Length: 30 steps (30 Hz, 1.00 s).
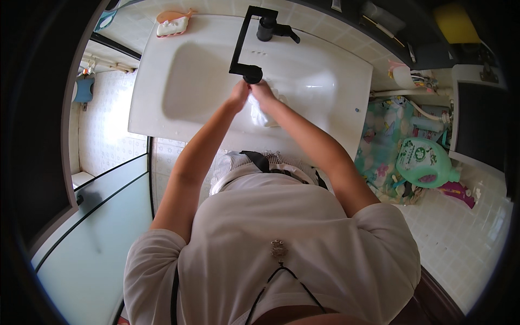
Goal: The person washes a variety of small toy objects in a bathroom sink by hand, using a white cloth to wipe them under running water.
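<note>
Both my arms reach forward over the white sink (187, 81), and my hands meet just under the spout of the black faucet (252, 73). My left hand (240, 94) is closed at the upper end of a wet-looking white cloth (259, 112). Beside it my right hand (262, 92) is closed on the same cloth. The cloth hangs down between my wrists into the basin, and part of it lies behind my right forearm. The spout head covers some of my fingertips. Whether water is running cannot be made out.
A soap dish with a white bar of soap (173, 26) sits at the sink's far left corner. The faucet lever (287, 32) points right. A green detergent jug (425, 162) stands right of the sink, and a frosted glass panel (108, 238) is at the left.
</note>
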### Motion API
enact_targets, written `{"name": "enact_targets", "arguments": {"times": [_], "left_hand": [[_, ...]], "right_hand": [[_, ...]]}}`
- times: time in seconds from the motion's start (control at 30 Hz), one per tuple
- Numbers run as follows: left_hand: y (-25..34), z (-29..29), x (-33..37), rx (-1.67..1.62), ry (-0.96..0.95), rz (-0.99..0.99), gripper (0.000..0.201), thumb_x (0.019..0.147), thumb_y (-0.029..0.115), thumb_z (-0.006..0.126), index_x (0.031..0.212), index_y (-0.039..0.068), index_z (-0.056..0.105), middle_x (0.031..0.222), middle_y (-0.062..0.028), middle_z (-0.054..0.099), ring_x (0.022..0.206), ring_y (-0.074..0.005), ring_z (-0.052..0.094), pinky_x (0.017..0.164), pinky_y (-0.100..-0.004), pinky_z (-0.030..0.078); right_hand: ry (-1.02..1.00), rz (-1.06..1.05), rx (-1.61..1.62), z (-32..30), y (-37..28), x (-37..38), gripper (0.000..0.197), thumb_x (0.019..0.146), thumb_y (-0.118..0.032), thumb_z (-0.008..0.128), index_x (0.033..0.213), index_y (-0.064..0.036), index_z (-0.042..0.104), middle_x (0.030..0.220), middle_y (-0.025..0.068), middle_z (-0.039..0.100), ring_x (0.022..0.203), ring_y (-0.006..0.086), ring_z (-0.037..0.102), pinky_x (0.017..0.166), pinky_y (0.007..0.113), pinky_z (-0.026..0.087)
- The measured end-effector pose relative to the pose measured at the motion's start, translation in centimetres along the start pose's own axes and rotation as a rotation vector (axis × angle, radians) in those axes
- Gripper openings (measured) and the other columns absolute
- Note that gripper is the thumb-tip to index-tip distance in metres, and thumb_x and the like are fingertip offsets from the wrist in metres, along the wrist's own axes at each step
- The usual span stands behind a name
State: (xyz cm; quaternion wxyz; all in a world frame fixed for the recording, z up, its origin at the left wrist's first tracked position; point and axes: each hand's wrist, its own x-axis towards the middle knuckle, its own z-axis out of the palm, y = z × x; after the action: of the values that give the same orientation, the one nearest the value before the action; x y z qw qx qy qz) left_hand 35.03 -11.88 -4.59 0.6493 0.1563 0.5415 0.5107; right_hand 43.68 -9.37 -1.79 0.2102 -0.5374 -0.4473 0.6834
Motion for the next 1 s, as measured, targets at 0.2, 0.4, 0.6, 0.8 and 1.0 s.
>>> {"name": "enact_targets", "arguments": {"times": [0.2,0.4,0.6,0.8,1.0], "left_hand": [[1.1,-1.8,-0.7,0.11,-0.023,0.008,0.017,0.088,0.019,0.05,0.095,0.006,0.059,0.085,-0.0015,0.058,0.079,-0.0101,0.055,0.072,-0.0246,0.046],[1.9,-1.3,-2.3,0.061,-0.027,0.019,0.015,0.083,0.007,0.059,0.095,-0.001,0.059,0.091,-0.0077,0.061,0.085,-0.0173,0.062,0.081,-0.03,0.052],[1.5,-1.1,-2.5,-0.008,-0.047,-0.011,0.014,0.085,0.008,0.056,0.093,-0.004,0.059,0.092,-0.0128,0.063,0.084,-0.0211,0.064,0.082,-0.032,0.053],[2.3,-1.7,-3.1,0.078,-0.181,-0.025,0.017,0.087,0.013,0.056,0.092,-0.003,0.059,0.092,-0.0127,0.063,0.085,-0.0201,0.064,0.084,-0.0317,0.052],[2.8,-1.9,-3.0,0.228,-0.154,0.041,0.016,0.086,0.012,0.058,0.087,-0.003,0.06,0.088,-0.012,0.063,0.082,-0.0191,0.064,0.082,-0.03,0.053]], "right_hand": [[-0.184,0.051,0.573,-2.0,-0.1,0.1,0.019,0.086,-0.011,0.049,0.1,-0.0023,0.057,0.095,0.0078,0.062,0.087,0.0166,0.06,0.081,0.029,0.047],[-0.164,0.121,0.757,-3.6,0.7,-0.9,0.013,0.085,-0.007,0.056,0.096,0.0005,0.058,0.092,0.0102,0.063,0.085,0.0199,0.063,0.078,0.03,0.053],[-0.144,0.191,0.727,-4.8,-0.3,-1.8,0.018,0.083,-0.016,0.063,0.092,-0.0003,0.061,0.087,0.0115,0.065,0.082,0.0207,0.064,0.078,0.03,0.053],[-0.15,0.295,0.728,-5.2,-0.1,-1.8,0.022,0.086,-0.019,0.059,0.096,0.001,0.059,0.093,0.0122,0.065,0.089,0.0206,0.063,0.081,0.029,0.051],[-0.207,0.255,0.807,-5.0,0.8,-1.6,0.023,0.092,-0.016,0.045,0.103,0.0014,0.055,0.097,0.0139,0.064,0.094,0.0238,0.062,0.084,0.032,0.051]]}}
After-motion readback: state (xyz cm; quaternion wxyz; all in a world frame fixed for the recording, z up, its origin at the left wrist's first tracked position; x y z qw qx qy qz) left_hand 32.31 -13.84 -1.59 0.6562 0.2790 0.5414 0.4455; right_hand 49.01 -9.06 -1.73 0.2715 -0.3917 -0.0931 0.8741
